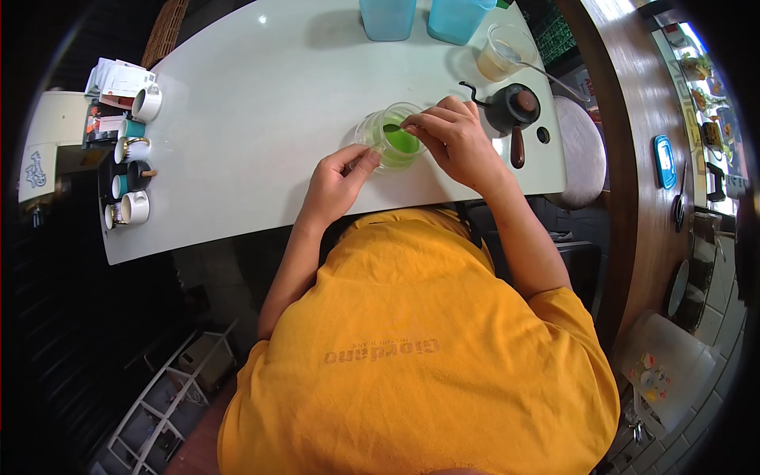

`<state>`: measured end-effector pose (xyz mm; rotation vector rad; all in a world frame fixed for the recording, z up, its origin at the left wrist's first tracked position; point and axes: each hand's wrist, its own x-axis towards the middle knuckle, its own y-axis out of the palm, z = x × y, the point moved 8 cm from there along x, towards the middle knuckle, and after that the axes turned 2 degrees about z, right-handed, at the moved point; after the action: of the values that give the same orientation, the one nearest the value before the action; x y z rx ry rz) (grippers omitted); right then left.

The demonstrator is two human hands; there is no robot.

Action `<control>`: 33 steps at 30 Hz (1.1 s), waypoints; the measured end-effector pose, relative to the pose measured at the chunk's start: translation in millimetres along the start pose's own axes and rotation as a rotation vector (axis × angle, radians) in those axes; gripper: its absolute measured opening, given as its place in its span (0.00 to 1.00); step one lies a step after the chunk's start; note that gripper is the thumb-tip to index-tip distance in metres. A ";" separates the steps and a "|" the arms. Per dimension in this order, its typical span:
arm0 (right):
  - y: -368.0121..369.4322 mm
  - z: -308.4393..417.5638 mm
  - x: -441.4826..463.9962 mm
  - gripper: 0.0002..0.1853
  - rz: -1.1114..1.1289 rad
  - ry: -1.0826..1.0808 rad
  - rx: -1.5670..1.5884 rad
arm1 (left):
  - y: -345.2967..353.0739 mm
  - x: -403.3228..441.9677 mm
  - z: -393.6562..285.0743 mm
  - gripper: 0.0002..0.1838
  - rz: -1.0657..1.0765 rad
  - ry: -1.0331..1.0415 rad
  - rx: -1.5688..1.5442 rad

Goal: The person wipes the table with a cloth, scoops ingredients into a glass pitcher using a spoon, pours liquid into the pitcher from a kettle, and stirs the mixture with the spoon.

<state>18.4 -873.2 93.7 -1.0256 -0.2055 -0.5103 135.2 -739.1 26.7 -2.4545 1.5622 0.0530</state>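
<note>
A clear round container (396,162) with bright green liquid (402,139) in it stands near the front edge of the white table (237,134). My left hand (342,180) grips the container's left rim, thumb and fingers pressed together on it. Over the right side of the same container is my right hand (455,144), its fingers pinched on something thin that reaches toward the green liquid. Most of that thin object is hidden by the fingers, so I cannot make out what it is.
Right of my hands sits a black pot (512,108) with a wooden handle. Behind it a clear tub (507,51) holds a spoon. Two blue containers (388,17) stand at the far edge. Several mugs (135,207) line the left edge. A grey stool (580,150) is at right.
</note>
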 end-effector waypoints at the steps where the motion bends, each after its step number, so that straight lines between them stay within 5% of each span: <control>1: 0.7 -1.5 -0.8 0.06 0.010 0.013 0.015 | -1.2 0.2 1.8 0.14 -0.004 -0.003 -0.003; 33: 0.4 9.1 -3.3 0.06 0.024 0.009 0.040 | -4.7 -8.4 10.9 0.14 0.049 -0.017 -0.105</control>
<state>16.4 -864.2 96.8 -0.9859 -0.1942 -0.4871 136.8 -727.4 18.3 -2.4867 1.6524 0.1676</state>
